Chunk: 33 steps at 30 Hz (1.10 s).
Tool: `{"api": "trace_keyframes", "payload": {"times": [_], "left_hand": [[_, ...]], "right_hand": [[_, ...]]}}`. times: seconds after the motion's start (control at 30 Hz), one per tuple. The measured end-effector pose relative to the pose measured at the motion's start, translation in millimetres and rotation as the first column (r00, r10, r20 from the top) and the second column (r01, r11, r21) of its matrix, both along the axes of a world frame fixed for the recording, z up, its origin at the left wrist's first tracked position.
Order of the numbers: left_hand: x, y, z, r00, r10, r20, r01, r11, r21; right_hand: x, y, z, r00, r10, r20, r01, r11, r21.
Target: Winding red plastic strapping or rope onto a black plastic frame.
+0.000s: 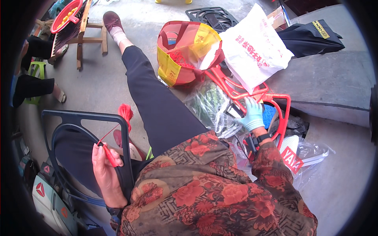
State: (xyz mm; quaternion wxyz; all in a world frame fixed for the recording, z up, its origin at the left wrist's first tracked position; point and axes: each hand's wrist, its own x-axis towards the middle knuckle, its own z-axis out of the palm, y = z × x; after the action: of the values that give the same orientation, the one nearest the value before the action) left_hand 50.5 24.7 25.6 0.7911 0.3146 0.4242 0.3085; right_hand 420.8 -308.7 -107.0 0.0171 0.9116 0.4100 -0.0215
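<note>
My left hand (105, 171) is closed around the inner curved bar of a black frame (88, 115) resting over my left thigh. Under its fingers, red cord (110, 155) is wound tightly along the bar. A thin strand runs from there to a loose hank of red cord (125, 114) hanging on the frame's outer edge. My right hand (252, 115), in a light blue glove, reaches out with its fingers stretched over red frames (282, 118) and a clear plastic bag (210, 104). What lies beneath its palm is hidden.
A red and yellow bag (169, 65) with red cord inside stands ahead. Beside it are a white bag (254, 51), a black bag (311, 41) and a grey ledge (334, 80). Another person's legs (37, 86) show at left near a wooden stand (80, 45).
</note>
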Motion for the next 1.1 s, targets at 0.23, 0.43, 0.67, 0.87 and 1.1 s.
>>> {"api": "trace_keyframes", "payload": {"times": [0.23, 0.43, 0.67, 0.87, 1.1], "left_hand": [[-0.8, 1.5, -2.0, 0.999, -0.022, 0.027, 0.023, 1.0, -0.021], [-2.6, -0.3, -2.3, 0.998, -0.043, 0.049, 0.043, 0.999, -0.01], [-5.4, -0.4, -3.5, 0.999, -0.031, 0.028, 0.031, 0.999, -0.014], [-5.9, 0.2, -3.1, 1.0, -0.018, 0.023, 0.018, 1.0, 0.012], [-3.8, -0.4, -4.6, 0.999, -0.032, 0.021, 0.032, 0.999, 0.002]], "right_hand": [[-27.4, -58.4, -45.3, 0.624, -0.619, -0.477, 0.777, 0.557, 0.293], [-41.9, -33.0, -36.9, 0.601, -0.426, -0.676, 0.774, 0.52, 0.361], [-44.7, -28.8, -23.3, 0.92, -0.389, -0.038, 0.385, 0.919, -0.089], [-27.5, -7.8, -11.6, 0.879, -0.422, -0.221, 0.394, 0.905, -0.162], [2.9, -16.3, -20.6, 0.296, -0.642, -0.707, 0.549, 0.72, -0.424]]}}
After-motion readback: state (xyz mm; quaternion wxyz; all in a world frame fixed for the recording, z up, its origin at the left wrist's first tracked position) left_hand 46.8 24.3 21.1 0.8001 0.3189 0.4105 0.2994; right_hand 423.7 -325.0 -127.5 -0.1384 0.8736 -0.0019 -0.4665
